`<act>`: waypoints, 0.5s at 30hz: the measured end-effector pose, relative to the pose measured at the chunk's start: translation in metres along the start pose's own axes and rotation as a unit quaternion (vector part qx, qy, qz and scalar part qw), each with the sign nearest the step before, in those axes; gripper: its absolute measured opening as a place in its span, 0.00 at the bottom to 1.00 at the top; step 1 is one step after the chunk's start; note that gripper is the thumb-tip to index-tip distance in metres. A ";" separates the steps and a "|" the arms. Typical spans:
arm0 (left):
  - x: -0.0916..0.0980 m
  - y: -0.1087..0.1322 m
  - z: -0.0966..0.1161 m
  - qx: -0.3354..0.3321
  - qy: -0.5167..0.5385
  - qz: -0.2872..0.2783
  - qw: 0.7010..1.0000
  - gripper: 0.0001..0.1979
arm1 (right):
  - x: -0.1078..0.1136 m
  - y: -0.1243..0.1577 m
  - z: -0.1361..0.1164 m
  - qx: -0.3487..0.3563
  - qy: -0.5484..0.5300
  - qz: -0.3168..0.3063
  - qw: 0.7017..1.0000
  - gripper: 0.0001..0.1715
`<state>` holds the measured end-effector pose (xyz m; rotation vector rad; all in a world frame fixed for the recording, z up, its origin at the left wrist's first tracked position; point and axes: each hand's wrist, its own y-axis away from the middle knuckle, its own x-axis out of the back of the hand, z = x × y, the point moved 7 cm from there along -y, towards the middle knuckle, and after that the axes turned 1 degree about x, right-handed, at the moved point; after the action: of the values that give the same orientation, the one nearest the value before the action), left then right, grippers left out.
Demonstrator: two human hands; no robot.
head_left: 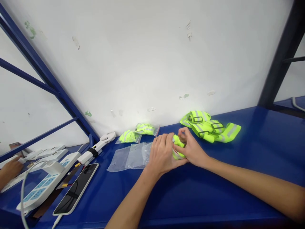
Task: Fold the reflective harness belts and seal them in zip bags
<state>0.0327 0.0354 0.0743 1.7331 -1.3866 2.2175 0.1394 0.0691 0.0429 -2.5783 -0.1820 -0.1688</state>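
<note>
My left hand (pixel 162 152) is wrapped round a clear zip bag whose red-lined mouth faces right. A bundled neon-yellow reflective strap (pixel 178 143) shows at that mouth, partly inside the bag. My right hand (pixel 192 148) is closed on the strap and the bag's edge, thumb against the bundle; its fingertips are partly hidden. Under and left of my left hand lie several flat clear bags (pixel 128 157). Behind my hands are two bagged yellow straps, one on the left (pixel 128 136) and one on the right (pixel 145 128). Loose yellow reflective straps with black buckles (pixel 211 127) lie beyond my right hand.
On the left of the blue table (pixel 238 190) are a white handheld fan (pixel 108 137), a phone (pixel 76 189) on a cable and a power strip (pixel 45 183). Another person's hand (pixel 10 171) is at the far left. A white wall (pixel 152 63) stands behind.
</note>
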 end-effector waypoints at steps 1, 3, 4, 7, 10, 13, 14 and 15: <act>-0.002 -0.001 0.003 -0.004 0.003 -0.010 1.000 0.35 | -0.001 0.000 0.000 0.011 0.020 0.001 1.000 0.19; -0.003 -0.001 0.007 -0.016 0.006 -0.027 1.000 0.33 | -0.003 0.001 -0.001 0.026 0.048 -0.021 0.998 0.20; -0.002 -0.001 0.007 -0.020 0.006 -0.028 0.999 0.33 | -0.004 0.001 -0.003 0.032 0.053 -0.040 0.997 0.19; 0.006 -0.001 0.001 -0.024 -0.005 -0.004 1.000 0.36 | -0.007 0.004 -0.016 0.056 0.056 -0.114 0.990 0.11; 0.011 -0.001 -0.001 -0.027 -0.028 0.005 0.999 0.33 | -0.012 0.006 -0.028 0.088 0.062 -0.175 0.979 0.13; 0.005 -0.002 0.005 -0.038 -0.051 -0.025 0.998 0.31 | -0.018 0.008 -0.028 0.108 0.092 -0.199 0.970 0.16; 0.003 -0.002 0.007 -0.041 -0.056 -0.036 0.997 0.31 | -0.020 0.009 -0.025 0.110 0.105 -0.209 0.966 0.16; 0.002 -0.002 0.009 -0.042 -0.057 -0.043 0.997 0.32 | -0.022 0.011 -0.023 0.110 0.115 -0.221 0.962 0.17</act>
<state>0.0403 0.0302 0.0768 1.8794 -1.3766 2.0166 0.1178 0.0461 0.0533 -2.2402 -0.6489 -0.5750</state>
